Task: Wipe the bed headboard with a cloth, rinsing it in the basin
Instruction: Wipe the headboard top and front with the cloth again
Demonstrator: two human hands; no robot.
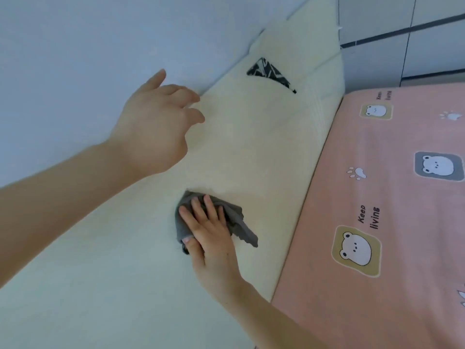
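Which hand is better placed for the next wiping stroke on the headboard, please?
The right hand: its fingers lie flat on the grey cloth, pressing it against the headboard. The left hand holds nothing, up near the headboard's top edge, away from the cloth.

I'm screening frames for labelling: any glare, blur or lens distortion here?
Head view: soft, even light, no glare, only faint shadow beside the right hand and cloth. Head view: the whole frame is slightly soft, the left hand softest at its edges, yet the sheet print is legible. Head view: the wide-angle lens slants the headboard and the wall lines.
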